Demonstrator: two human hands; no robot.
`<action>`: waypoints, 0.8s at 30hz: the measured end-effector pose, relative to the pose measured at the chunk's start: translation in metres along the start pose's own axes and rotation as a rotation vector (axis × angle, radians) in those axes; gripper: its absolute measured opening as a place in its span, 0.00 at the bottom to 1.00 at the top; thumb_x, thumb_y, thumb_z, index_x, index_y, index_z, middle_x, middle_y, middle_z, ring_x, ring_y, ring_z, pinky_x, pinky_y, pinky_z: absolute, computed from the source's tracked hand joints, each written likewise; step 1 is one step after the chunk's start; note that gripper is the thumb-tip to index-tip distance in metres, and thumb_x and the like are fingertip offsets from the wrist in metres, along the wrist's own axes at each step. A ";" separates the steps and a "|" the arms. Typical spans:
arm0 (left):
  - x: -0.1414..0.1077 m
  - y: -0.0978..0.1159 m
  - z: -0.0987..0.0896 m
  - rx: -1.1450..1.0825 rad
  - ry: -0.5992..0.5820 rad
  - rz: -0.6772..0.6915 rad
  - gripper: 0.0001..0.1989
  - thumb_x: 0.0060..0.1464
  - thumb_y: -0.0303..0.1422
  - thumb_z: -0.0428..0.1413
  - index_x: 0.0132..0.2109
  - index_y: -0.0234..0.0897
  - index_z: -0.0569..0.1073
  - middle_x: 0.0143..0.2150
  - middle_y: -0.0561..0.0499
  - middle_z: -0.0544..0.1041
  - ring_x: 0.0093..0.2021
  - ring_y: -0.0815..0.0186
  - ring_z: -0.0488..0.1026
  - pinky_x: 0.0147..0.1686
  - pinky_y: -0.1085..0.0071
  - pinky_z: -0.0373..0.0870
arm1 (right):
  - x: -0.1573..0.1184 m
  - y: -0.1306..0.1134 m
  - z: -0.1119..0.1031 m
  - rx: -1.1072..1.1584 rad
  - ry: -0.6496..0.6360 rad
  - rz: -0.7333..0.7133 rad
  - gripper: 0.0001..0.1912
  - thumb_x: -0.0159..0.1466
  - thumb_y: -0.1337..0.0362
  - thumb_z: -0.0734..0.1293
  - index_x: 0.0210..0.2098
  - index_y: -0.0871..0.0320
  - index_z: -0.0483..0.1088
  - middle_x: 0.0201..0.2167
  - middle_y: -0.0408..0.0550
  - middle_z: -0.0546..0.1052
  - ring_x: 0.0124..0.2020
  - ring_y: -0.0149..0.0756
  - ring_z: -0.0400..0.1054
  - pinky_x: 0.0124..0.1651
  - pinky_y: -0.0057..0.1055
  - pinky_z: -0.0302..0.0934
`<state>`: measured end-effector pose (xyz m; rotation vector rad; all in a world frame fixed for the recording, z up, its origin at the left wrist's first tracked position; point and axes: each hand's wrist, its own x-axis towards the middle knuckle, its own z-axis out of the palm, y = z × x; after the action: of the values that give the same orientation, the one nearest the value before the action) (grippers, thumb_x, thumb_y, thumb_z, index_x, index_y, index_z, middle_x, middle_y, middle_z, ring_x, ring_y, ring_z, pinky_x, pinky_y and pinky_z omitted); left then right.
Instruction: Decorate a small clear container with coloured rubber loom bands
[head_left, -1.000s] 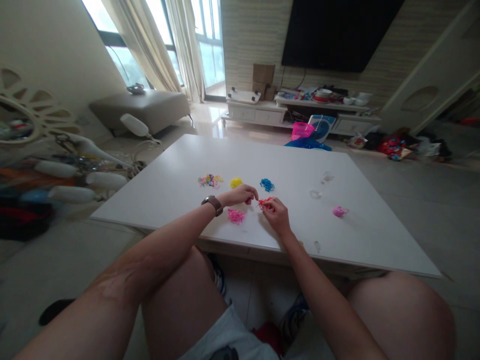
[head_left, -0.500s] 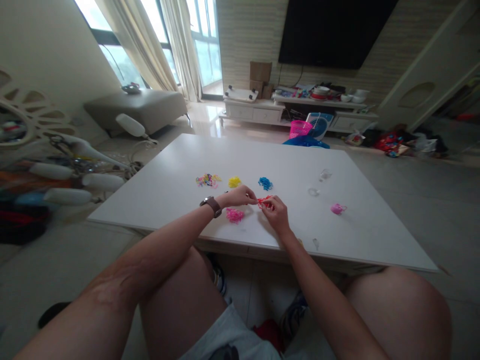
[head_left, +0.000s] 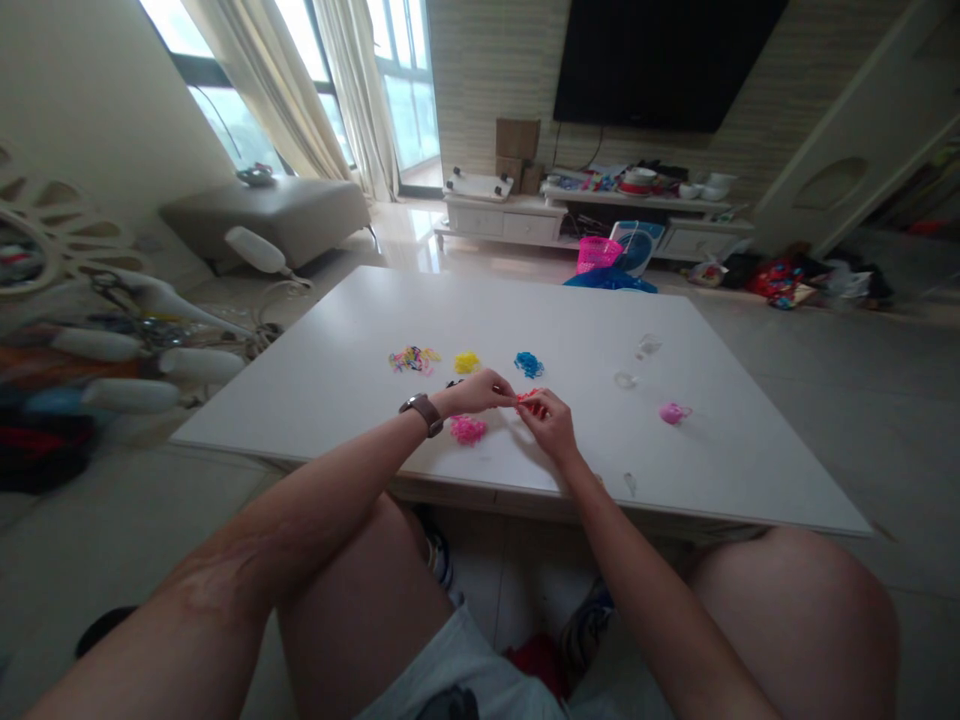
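Observation:
My left hand (head_left: 487,390), with a watch on the wrist, has its fingertips pinched together at something too small to make out. My right hand (head_left: 550,420) meets it, its fingers also closed, over a pile of small red pieces (head_left: 532,400). A pink pile (head_left: 469,430) lies below my left hand. Beyond the hands are a yellow pile (head_left: 466,362) and a blue pile (head_left: 529,364). Farther left is a multicoloured pile (head_left: 412,360). Some black pieces (head_left: 454,384) show partly behind my left hand.
The white table (head_left: 750,460) also bears a pink item (head_left: 673,413), a clear ring (head_left: 625,380), a clear small object (head_left: 648,346) and another near the front edge (head_left: 630,483). Beyond it stands a pink basket (head_left: 598,254). White lamp arms (head_left: 255,250) are at the left.
The view has shifted very slightly. Both hands remain together at the red pile, with only a tiny movement of the fingers.

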<state>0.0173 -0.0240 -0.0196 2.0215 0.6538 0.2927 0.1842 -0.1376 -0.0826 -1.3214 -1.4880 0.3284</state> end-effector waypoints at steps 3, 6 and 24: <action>0.001 -0.001 0.001 0.022 0.006 0.012 0.15 0.49 0.39 0.62 0.35 0.30 0.84 0.25 0.50 0.75 0.26 0.71 0.64 0.28 0.73 0.59 | 0.000 -0.001 -0.001 0.034 0.011 0.000 0.11 0.65 0.56 0.68 0.32 0.56 0.75 0.33 0.47 0.74 0.29 0.32 0.66 0.31 0.30 0.62; 0.001 -0.002 0.002 0.027 0.007 0.018 0.15 0.49 0.40 0.63 0.34 0.30 0.84 0.23 0.51 0.73 0.25 0.72 0.61 0.27 0.73 0.57 | 0.001 -0.002 -0.001 0.053 0.021 0.011 0.12 0.65 0.56 0.68 0.31 0.56 0.74 0.32 0.46 0.74 0.28 0.32 0.65 0.31 0.30 0.61; -0.005 0.011 -0.001 -0.002 0.040 -0.056 0.19 0.51 0.42 0.61 0.37 0.27 0.83 0.24 0.51 0.71 0.24 0.73 0.60 0.25 0.74 0.55 | 0.001 -0.001 0.000 0.073 0.020 0.015 0.06 0.61 0.63 0.69 0.28 0.57 0.71 0.30 0.43 0.71 0.26 0.29 0.62 0.29 0.28 0.59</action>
<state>0.0165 -0.0298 -0.0093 1.9960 0.7340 0.3014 0.1836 -0.1369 -0.0817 -1.2747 -1.4370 0.3741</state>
